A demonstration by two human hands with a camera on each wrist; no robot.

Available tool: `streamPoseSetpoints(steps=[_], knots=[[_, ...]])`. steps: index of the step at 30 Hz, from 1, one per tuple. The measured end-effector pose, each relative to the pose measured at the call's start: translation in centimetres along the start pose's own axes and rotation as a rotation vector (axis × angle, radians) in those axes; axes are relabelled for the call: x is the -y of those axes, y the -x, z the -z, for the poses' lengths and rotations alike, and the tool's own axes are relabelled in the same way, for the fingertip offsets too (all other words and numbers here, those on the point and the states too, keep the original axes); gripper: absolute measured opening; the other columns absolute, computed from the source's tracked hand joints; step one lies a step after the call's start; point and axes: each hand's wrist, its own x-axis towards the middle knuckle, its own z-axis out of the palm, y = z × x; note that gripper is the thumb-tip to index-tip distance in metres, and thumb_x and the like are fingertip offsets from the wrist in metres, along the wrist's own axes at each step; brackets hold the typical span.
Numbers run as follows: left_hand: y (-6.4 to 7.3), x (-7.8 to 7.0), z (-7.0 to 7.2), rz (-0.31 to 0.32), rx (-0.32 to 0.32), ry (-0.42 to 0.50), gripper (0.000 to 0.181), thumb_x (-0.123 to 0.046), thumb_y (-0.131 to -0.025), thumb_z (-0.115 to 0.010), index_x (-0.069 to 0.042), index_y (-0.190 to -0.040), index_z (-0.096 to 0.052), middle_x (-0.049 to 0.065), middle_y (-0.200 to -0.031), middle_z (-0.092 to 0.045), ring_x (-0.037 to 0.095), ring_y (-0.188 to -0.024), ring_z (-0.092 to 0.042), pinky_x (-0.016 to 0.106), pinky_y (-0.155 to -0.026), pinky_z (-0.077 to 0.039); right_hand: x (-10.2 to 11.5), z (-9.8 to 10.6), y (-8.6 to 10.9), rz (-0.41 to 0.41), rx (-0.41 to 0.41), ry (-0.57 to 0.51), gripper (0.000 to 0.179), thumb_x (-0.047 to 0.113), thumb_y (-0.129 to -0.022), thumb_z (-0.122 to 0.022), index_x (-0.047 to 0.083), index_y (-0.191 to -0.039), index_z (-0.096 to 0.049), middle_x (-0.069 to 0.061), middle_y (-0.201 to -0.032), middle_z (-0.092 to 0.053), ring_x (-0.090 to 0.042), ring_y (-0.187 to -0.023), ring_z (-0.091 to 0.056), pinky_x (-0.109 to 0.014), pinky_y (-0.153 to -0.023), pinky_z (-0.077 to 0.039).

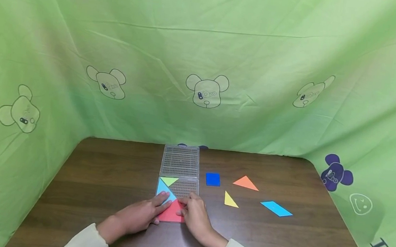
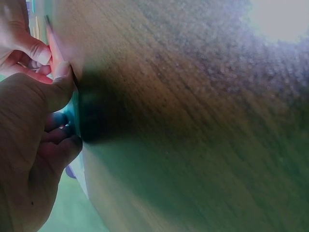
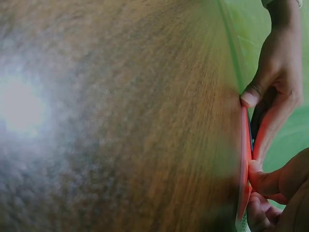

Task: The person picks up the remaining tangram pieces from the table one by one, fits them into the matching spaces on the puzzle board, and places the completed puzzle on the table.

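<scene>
A clear plastic case lies unfolded on the table, its gridded far half [image 1: 180, 161] flat behind the near half [image 1: 190, 185]. In the near half lie a green triangle [image 1: 168, 181], a large light-blue triangle [image 1: 164, 188] and a large red triangle [image 1: 172, 213], all tangram pieces. My left hand [image 1: 138, 214] rests its fingers on the light-blue triangle, with the thumb at the case's near edge. My right hand [image 1: 196, 216] has its thumb and bent fingers on the red triangle's right part, covering that corner. In the right wrist view the right thumb touches the red triangle [image 3: 246, 140].
On the brown table [image 1: 104, 174], right of the case, lie a dark blue square [image 1: 213, 179], an orange triangle [image 1: 246, 183], a yellow triangle [image 1: 230, 199] and a blue parallelogram [image 1: 276, 208]. A green printed curtain [image 1: 155, 45] surrounds the table at the back and sides.
</scene>
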Motion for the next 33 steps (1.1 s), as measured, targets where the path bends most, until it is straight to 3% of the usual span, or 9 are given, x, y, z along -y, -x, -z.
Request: streamPoseSetpoints(steps=[10, 13, 19, 24, 30, 33], knots=[[0.2, -0.3, 0.2, -0.023, -0.015, 0.020, 0.061, -0.025, -0.099, -0.068, -0.012, -0.155, -0.046, 0.022, -0.163, -0.038, 0.031, -0.125, -0.066, 0.035, -0.091, -0.061, -0.2, 0.2, 0.1, 0.031, -0.004, -0.004, 0.025, 0.002, -0.076, -0.088, -0.001, -0.100, -0.081, -0.005, -0.084, -0.068, -0.018, -0.080, -0.069, -0.022, -0.069, -0.058], [0.1, -0.3, 0.2, -0.018, -0.014, 0.028, 0.060, -0.025, -0.100, -0.067, -0.012, -0.155, -0.046, 0.021, -0.164, -0.036, 0.032, -0.132, -0.061, 0.036, -0.093, -0.061, -0.5, 0.6, -0.1, 0.050, 0.021, 0.007, 0.027, 0.007, -0.076, -0.089, 0.000, -0.100, -0.081, -0.005, -0.084, -0.069, -0.016, -0.078, -0.067, -0.021, -0.067, -0.056], [0.1, -0.3, 0.2, -0.004, -0.015, 0.043, 0.058, -0.025, -0.101, -0.065, -0.009, -0.154, -0.047, 0.023, -0.164, -0.034, 0.036, -0.149, -0.042, 0.040, -0.103, -0.056, -1.6, 2.5, -0.3, 0.068, 0.082, -0.010, 0.022, 0.014, -0.080, -0.086, 0.005, -0.099, -0.082, -0.004, -0.090, -0.074, -0.019, -0.087, -0.067, -0.030, -0.076, -0.056], [0.2, -0.2, 0.0, 0.010, -0.002, 0.085, 0.058, -0.024, -0.103, -0.062, -0.010, -0.156, -0.044, 0.019, -0.167, -0.031, 0.035, -0.152, -0.037, 0.041, -0.105, -0.055, -3.9, 5.8, 0.2, 0.073, 0.040, 0.037, 0.020, 0.010, -0.078, -0.087, 0.005, -0.095, -0.079, -0.003, -0.088, -0.071, -0.020, -0.087, -0.062, -0.031, -0.078, -0.054], [0.4, -0.3, 0.0, 0.024, 0.004, 0.121, 0.059, -0.024, -0.102, -0.063, -0.011, -0.157, -0.042, 0.018, -0.168, -0.029, 0.036, -0.152, -0.036, 0.041, -0.103, -0.056, -9.0, 12.4, 0.3, -0.013, 0.005, 0.196, 0.023, 0.009, -0.076, -0.089, 0.006, -0.095, -0.077, -0.003, -0.090, -0.072, -0.023, -0.088, -0.066, -0.036, -0.077, -0.056], [0.3, -0.3, 0.0, 0.021, -0.001, 0.128, 0.060, -0.024, -0.102, -0.063, -0.010, -0.157, -0.042, 0.018, -0.168, -0.030, 0.036, -0.152, -0.036, 0.041, -0.103, -0.056, -11.8, 15.8, 0.6, -0.064, 0.031, 0.271, 0.025, 0.011, -0.076, -0.090, 0.004, -0.096, -0.076, -0.005, -0.090, -0.070, -0.025, -0.086, -0.068, -0.041, -0.076, -0.057]])
